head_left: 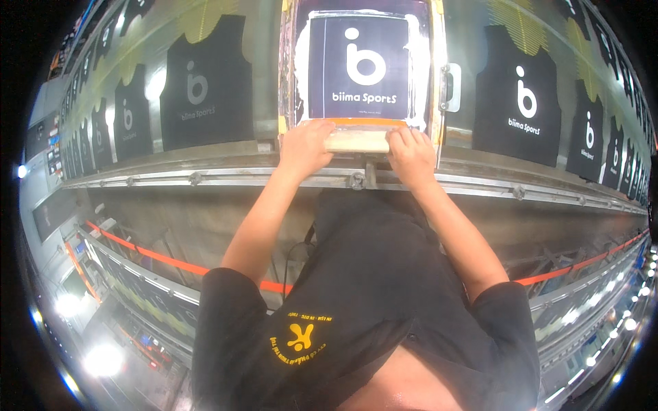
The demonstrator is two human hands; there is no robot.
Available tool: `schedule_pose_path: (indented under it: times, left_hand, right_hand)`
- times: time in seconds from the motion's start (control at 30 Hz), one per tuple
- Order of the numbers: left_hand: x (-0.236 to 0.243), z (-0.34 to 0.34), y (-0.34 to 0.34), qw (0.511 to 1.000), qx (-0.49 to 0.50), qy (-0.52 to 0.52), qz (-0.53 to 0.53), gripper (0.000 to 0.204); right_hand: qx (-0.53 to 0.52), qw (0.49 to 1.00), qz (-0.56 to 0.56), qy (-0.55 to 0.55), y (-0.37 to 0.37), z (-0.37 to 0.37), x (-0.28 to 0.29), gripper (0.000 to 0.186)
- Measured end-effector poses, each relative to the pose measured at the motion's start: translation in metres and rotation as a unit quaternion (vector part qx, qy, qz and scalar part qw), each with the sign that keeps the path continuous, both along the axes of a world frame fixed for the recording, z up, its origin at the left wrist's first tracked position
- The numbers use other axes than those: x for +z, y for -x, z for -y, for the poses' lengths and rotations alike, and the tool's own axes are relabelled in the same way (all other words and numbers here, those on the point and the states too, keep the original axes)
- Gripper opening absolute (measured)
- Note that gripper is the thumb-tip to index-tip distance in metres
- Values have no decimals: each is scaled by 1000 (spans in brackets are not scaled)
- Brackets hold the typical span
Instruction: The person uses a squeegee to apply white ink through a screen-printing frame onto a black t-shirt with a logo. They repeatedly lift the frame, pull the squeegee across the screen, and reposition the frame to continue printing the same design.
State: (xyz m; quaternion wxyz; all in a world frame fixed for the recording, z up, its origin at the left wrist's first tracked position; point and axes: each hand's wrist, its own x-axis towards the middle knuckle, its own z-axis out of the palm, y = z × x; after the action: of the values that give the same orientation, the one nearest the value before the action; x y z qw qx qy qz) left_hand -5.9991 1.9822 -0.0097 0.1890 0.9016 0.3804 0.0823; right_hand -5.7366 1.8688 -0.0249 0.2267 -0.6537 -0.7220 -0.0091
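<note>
Both of my hands grip a squeegee [360, 142] with a pale wooden handle and an orange blade edge. My left hand [308, 147] is closed around its left end, my right hand [412, 152] around its right end. The squeegee lies across the near end of a screen printing frame [439, 82]. Beyond it, the dark mesh of the screen [325, 61] bears a white round motif and lettering, with white ink smeared along its borders. A metal bracket [450, 88] sits on the frame's right side.
The long table [267, 68] carries dark sleeveless garment pieces with white prints, such as one at left [209, 82] and one at right [519, 96]. A metal rail [322, 179] runs along the near edge. Behind me stands another long table [151, 274] beside an orange bar [171, 260].
</note>
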Motion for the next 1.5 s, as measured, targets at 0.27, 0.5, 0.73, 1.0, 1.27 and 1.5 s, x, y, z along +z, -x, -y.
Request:
schedule_pose_path:
  times: [0.27, 0.5, 0.73, 1.0, 1.27, 1.5]
  left_hand:
    - [17, 67, 13, 998, -7, 25, -58, 62]
    - [61, -42, -32, 994, -62, 64, -66, 26]
    - [73, -236, -108, 990, -70, 53, -110, 32]
    - [12, -309, -139, 995, -23, -5, -96, 46]
    - [3, -202, -100, 990, 3, -8, -139, 46]
    - [-11, -20, -28, 999, 17, -7, -45, 28]
  right_hand:
    - [46, 991, -74, 105, 1, 53, 18, 25]
    - [42, 991, -92, 91, -42, -25, 50, 30]
    - [-49, 979, 0, 197, -104, -215, 68, 27]
    - [-125, 967, 15, 222, -112, -303, 22, 44]
    - [-70, 988, 79, 114, -86, -199, -3, 33]
    - [-21, 999, -10, 40, -30, -27, -3, 17]
